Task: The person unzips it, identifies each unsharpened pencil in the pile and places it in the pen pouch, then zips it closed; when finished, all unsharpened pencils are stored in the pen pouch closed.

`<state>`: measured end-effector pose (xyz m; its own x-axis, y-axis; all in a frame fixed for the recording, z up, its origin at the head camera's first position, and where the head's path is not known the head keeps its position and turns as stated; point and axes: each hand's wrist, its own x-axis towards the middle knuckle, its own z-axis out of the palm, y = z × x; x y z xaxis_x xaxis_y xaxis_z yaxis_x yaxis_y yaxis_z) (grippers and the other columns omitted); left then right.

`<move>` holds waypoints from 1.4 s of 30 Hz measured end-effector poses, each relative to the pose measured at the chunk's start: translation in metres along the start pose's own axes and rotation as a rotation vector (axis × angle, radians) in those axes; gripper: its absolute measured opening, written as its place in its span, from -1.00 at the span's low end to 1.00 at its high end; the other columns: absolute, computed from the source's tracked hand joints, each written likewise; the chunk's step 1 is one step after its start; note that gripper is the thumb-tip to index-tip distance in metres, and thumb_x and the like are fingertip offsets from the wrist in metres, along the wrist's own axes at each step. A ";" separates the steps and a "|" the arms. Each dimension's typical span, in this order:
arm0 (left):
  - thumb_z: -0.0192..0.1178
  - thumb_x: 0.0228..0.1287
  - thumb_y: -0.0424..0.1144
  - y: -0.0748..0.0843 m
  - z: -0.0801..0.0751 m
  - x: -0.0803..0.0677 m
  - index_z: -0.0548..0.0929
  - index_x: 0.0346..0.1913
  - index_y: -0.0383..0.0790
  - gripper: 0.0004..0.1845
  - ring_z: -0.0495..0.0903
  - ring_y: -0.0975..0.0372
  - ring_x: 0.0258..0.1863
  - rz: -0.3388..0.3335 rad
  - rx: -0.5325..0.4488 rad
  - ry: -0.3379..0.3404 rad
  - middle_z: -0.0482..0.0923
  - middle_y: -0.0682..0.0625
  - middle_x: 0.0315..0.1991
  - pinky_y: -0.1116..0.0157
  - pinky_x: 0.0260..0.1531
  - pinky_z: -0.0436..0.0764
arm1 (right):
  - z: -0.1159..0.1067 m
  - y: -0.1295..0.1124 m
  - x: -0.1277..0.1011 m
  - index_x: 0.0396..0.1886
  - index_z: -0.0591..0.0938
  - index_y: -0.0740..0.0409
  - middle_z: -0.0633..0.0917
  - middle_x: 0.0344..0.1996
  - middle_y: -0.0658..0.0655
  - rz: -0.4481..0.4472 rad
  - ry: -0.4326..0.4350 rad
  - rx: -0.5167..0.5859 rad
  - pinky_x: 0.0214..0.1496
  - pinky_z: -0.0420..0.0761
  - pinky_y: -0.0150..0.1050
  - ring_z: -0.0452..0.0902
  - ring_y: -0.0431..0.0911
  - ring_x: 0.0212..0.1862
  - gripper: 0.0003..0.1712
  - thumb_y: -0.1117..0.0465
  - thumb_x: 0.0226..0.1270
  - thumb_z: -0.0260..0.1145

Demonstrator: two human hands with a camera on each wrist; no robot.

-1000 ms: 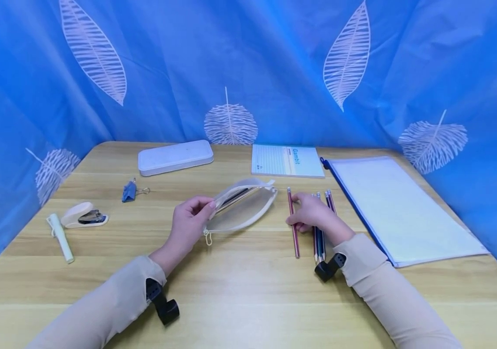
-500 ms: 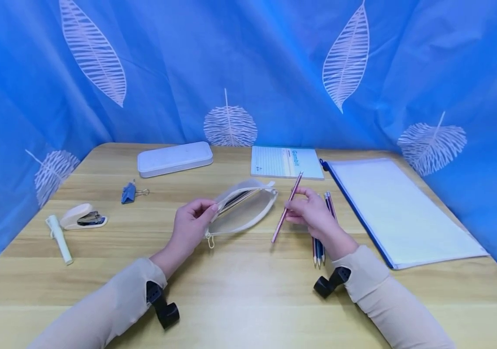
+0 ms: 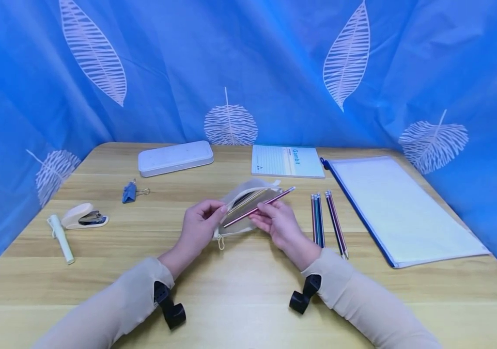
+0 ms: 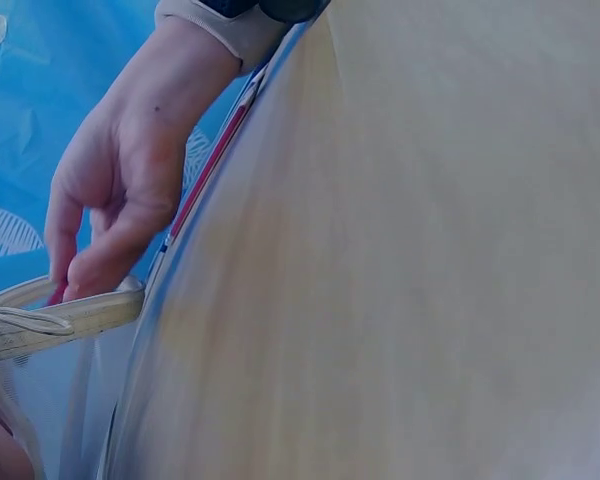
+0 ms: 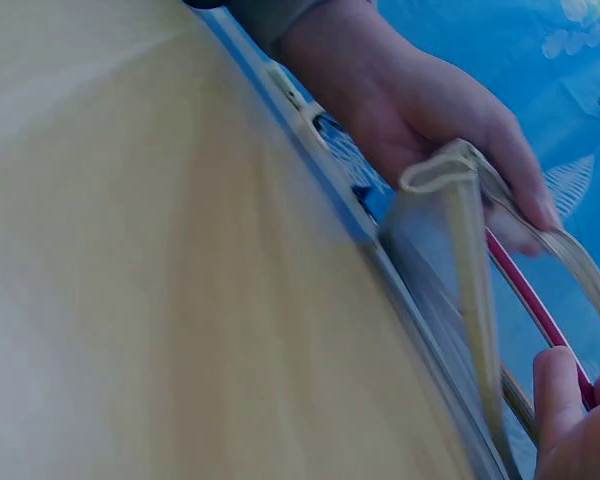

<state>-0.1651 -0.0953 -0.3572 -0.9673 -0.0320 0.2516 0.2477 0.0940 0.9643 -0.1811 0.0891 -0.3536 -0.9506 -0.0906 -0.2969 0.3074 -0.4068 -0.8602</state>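
Left hand: the left hand (image 3: pixel 199 224) pinches the near rim of the pencil pouch (image 3: pixel 248 206) between thumb and curled fingers, holding the mouth open.
Right hand: the right hand (image 3: pixel 276 224) pinches a red pencil (image 3: pixel 259 207) between thumb and fingertips, fingers curled round the shaft.
Red pencil: held at a slant, lower end at the pouch mouth just beside the left hand, upper end pointing away to the right, over the pouch.
Pencil pouch: pale fabric, at the middle of the wooden table (image 3: pixel 240 300), between the two hands, zip open; a dark item shows inside.
Loose pencils: the loose pencils (image 3: pixel 327 220) lie side by side on the table just right of the right hand, touched by neither hand.
Head view only: white pencil case (image 3: pixel 175 157), notepad (image 3: pixel 287 161), clear zip folder (image 3: pixel 401 208), blue binder clip (image 3: pixel 130 191), stapler (image 3: pixel 84 215) and white tube (image 3: pixel 60 237), all well apart from the hands.
Left wrist view: shows the right hand (image 4: pixel 120 175) from the side, fingertips at the pouch rim (image 4: pixel 55 320); the pencil is only a red sliver there.
Right wrist view: shows the left hand (image 5: pixel 430 110) gripping the folded pouch edge (image 5: pixel 460 200), with the red pencil (image 5: pixel 530 295) passing inside the opening.
Not resolved: how far the pencil's end is inside the pouch cannot be told.
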 end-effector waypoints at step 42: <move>0.20 0.17 -0.42 0.012 0.019 0.015 0.61 -0.23 -0.49 -0.84 0.42 0.35 -0.52 -0.116 -0.191 0.114 0.51 0.13 -0.55 0.49 -0.52 0.42 | 0.011 -0.001 -0.029 -0.16 0.44 0.54 0.63 -0.47 0.08 -0.223 -0.258 -0.437 -0.27 0.64 -0.28 0.60 -0.19 -0.42 -0.74 0.46 0.17 0.20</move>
<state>-0.1771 -0.0752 -0.3431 -0.9802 -0.1444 0.1354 0.1514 -0.1065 0.9827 -0.1539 0.0816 -0.3396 -0.9574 -0.2877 -0.0235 0.0340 -0.0316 -0.9989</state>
